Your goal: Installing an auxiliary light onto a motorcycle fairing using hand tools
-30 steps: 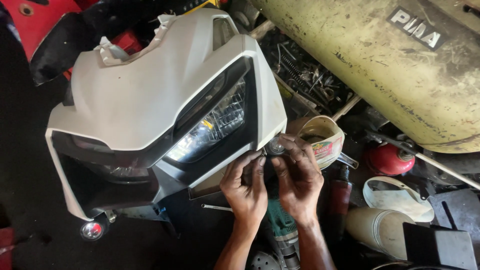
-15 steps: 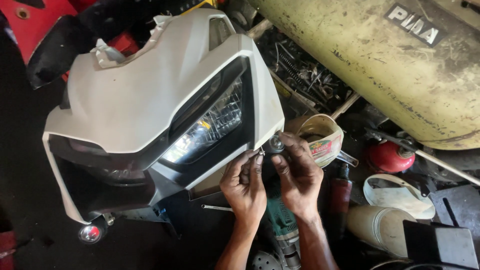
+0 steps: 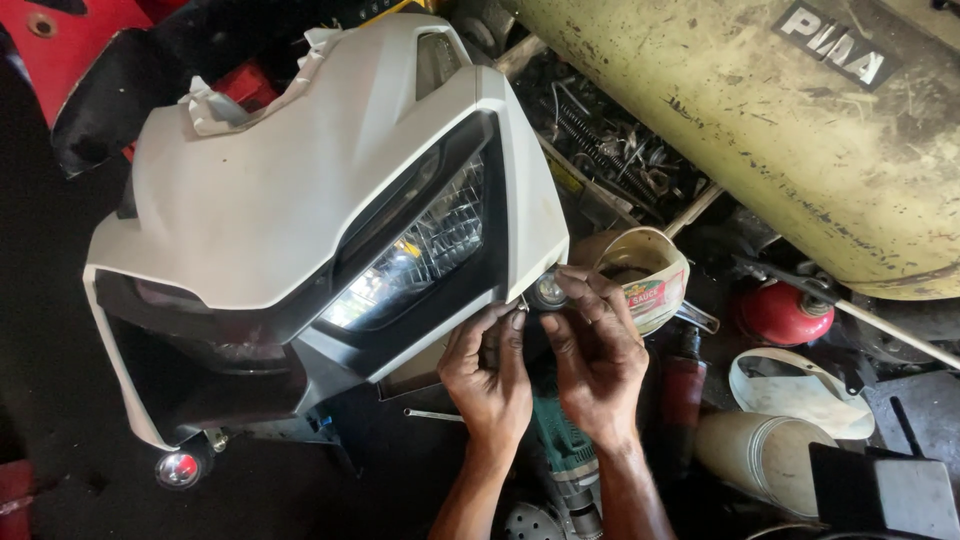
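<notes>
Both hands at lower right corner of white headlight fairing [image 3: 300, 190]: left hand [image 3: 487, 375] fingertips braced on fairing edge, right hand [image 3: 597, 355] fingers pinched on small round lamp [image 3: 549, 290]; advisable to steady fairing, seat lamp squarely.

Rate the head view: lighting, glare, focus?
Head view: uneven light; the white fairing and yellow tank are bright, the floor at left nearly black. Glare on the headlamp. Both hands, left and right, look sharp, half shadowed.
</notes>
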